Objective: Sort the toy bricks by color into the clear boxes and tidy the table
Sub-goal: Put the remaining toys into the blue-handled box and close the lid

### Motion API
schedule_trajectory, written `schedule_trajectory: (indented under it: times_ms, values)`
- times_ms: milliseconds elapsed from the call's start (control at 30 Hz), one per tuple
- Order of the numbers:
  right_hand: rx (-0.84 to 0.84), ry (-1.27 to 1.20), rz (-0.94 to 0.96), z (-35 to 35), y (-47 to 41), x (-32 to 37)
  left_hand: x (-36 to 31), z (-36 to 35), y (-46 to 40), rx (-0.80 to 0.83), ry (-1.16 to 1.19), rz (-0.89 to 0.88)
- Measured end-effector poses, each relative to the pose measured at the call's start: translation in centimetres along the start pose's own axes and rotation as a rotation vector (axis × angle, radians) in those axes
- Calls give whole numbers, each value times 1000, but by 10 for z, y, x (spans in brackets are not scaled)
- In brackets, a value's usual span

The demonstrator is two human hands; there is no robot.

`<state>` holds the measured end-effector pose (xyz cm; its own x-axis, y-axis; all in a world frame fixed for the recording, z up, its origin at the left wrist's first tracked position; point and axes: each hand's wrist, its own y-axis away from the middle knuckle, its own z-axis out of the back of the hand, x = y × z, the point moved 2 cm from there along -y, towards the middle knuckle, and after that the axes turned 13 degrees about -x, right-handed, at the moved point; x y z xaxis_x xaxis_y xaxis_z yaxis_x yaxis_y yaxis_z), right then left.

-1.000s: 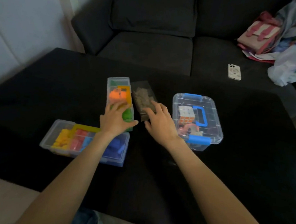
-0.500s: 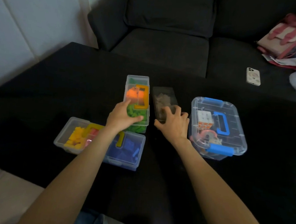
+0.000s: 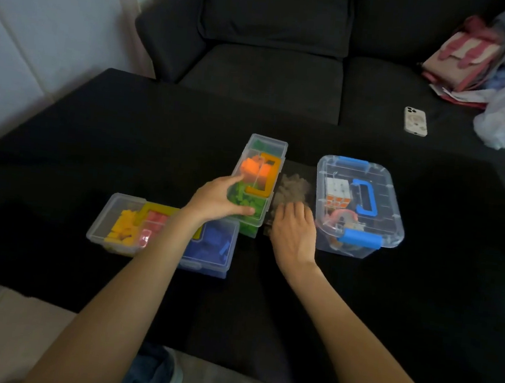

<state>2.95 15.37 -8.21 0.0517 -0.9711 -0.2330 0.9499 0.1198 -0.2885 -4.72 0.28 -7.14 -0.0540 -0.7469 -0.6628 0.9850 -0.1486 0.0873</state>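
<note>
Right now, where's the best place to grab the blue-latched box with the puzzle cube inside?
Take the blue-latched box by its blue carry handle, coming from above: the handle lies flat on the closed lid, and your right hand is just left of the box.

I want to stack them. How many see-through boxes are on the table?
4: the yellow-red-blue box nearest, orange-green box middle, dark box beside it, blue-handled box rightmost.

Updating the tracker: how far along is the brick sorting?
Mostly done: yellow, red and blue bricks sit in the near box; no loose bricks show on the table. In hand: left hand holds the orange-and-green box, right hand on the dark box. Left: lining up boxes.
</note>
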Motion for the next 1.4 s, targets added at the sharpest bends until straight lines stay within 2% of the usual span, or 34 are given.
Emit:
schedule_trajectory:
  times_ms: [133, 267, 400, 433, 567, 667, 800, 867, 933, 1033, 1100, 1233, 1400]
  values:
    - [-16, -205, -73, 4, 8, -8, -1, -2, 10, -19, -45, -12]
    - [32, -365, -13, 10, 11, -18, -4, -4, 28, -87, -260, -112]
    - [-198, -287, 73, 21, 23, -35, 4, 9, 68, -343, -413, -106]
    - [-229, -242, 36, 20, 25, -42, 5, 10, 76, -376, -442, -87]
    - [-80, -185, -81, 19, 33, -46, 17, 0, 115, -300, -571, -9]
    - [-113, -232, -17, 25, 37, -31, 21, 9, 128, -233, -561, -52]
    - [-121, -321, 92, 30, 34, -4, 39, 40, 148, -60, -541, -124]
    - [-82, -359, 126, 29, 29, 6, 58, 51, 155, -77, -539, -137]
    - [-53, -370, 149, 26, 23, 12, 75, 55, 155, -182, -536, -58]
    - [14, -367, 139, 18, 14, 17, 81, 49, 140, -282, -402, 170]
    - [38, -374, 123, 14, 9, 20, 80, 43, 124, -335, -424, 226]
    - [-5, -430, 113, 13, 5, 16, 78, 34, 93, -399, -515, 81]
    - [-39, -484, 108, 6, -1, 6, 69, 28, 55, -347, -445, -105]
